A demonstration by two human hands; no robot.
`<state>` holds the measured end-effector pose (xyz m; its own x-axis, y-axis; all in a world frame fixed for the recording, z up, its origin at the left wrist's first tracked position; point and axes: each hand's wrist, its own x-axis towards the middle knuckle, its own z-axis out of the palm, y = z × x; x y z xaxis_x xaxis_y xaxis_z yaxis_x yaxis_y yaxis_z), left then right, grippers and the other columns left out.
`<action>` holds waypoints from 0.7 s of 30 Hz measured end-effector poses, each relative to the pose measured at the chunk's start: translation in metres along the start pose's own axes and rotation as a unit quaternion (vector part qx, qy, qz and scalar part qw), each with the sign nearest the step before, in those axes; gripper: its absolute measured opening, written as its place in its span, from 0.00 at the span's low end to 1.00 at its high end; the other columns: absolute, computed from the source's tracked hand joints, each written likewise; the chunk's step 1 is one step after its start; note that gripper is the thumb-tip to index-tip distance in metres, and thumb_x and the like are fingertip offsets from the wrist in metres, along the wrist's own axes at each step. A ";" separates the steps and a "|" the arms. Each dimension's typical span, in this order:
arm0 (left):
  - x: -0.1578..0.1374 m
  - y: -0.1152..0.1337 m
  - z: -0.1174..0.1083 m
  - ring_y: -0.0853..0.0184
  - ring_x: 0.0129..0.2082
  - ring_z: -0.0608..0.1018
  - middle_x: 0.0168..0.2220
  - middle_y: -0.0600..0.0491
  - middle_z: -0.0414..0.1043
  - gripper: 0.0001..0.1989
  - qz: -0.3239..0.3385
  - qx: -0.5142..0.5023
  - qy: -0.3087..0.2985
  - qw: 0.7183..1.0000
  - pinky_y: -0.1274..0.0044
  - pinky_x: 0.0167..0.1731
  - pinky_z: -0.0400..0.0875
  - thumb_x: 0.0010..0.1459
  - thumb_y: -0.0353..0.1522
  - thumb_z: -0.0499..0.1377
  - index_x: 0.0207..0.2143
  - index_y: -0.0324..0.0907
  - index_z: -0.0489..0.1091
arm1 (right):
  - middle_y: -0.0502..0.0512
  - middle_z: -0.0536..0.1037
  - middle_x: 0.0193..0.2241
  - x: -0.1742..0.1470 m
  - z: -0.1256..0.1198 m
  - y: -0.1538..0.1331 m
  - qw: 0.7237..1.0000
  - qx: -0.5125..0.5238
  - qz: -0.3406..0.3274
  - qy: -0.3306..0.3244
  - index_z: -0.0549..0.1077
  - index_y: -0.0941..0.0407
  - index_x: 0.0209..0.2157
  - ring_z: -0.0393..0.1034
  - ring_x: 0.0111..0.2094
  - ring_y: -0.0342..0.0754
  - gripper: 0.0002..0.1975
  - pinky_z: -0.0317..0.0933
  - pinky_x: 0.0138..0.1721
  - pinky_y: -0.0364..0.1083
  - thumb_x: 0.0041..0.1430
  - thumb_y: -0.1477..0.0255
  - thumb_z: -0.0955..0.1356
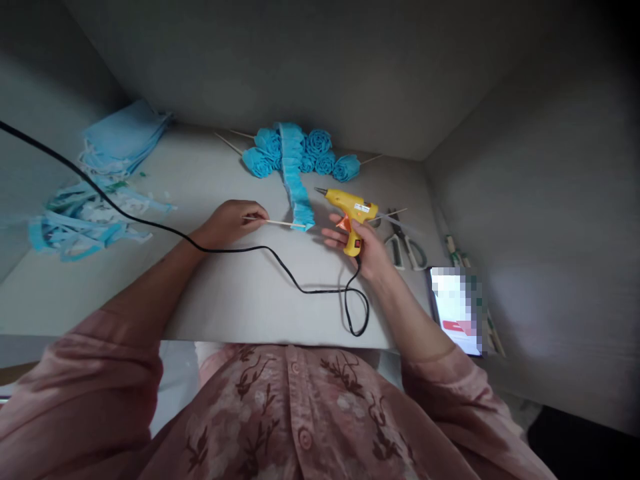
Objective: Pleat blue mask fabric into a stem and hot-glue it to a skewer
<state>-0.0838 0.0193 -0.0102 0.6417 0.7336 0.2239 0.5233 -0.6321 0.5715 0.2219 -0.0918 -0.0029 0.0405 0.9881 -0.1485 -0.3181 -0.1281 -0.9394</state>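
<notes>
My left hand (pixel 240 218) pinches a thin wooden stick (pixel 280 223). The stick's far end lies on the lower end of a gathered blue strip (pixel 296 190). In my right hand (pixel 370 250) is a yellow hot glue gun (pixel 350 203), its nozzle pointing left above the strip. The thumb wraps its handle while some fingers stretch out past the orange trigger. Up the table, the strip lies over a row of blue rolled fabric roses (pixel 319 141) on thin sticks.
A black cord (pixel 240 250) runs from the glue gun across my left forearm. Blue face masks (pixel 125 137) are stacked at the back left, with cut mask scraps (pixel 95 217) nearer. To the right lie scissors (pixel 407 247) and a lit phone (pixel 453 307). Grey walls enclose the table.
</notes>
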 end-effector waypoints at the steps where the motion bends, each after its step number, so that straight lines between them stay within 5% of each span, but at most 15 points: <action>1: 0.000 0.003 0.002 0.67 0.33 0.80 0.36 0.52 0.82 0.13 0.001 -0.003 0.001 1.000 0.79 0.34 0.71 0.62 0.39 0.56 0.37 0.42 0.77 | 0.57 0.81 0.54 -0.001 0.001 -0.001 1.000 0.011 0.003 -0.009 0.75 0.51 0.44 0.81 0.47 0.58 0.23 0.77 0.46 0.57 0.52 0.52 0.76; 6: -0.001 0.009 0.010 0.67 0.33 0.80 0.37 0.52 0.83 0.14 0.024 0.010 0.001 1.000 0.79 0.34 0.71 0.64 0.41 0.56 0.37 0.43 0.78 | 0.59 0.79 0.58 -0.003 0.005 -0.001 0.999 0.030 0.029 -0.032 0.74 0.51 0.46 0.81 0.50 0.59 0.26 0.75 0.54 0.60 0.50 0.52 0.77; 21: 0.000 0.013 0.011 0.63 0.36 0.80 0.37 0.50 0.82 0.15 0.039 0.069 -0.030 0.996 0.75 0.37 0.68 0.65 0.39 0.54 0.39 0.43 0.79 | 0.59 0.78 0.59 -0.005 0.006 0.001 0.998 0.034 0.032 -0.043 0.74 0.49 0.54 0.81 0.49 0.60 0.31 0.76 0.54 0.63 0.51 0.53 0.78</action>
<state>-0.0709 0.0081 -0.0109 0.7140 0.6671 0.2127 0.5401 -0.7180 0.4391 0.2154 -0.0967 -0.0015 -0.0632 0.9820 -0.1780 -0.3818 -0.1886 -0.9048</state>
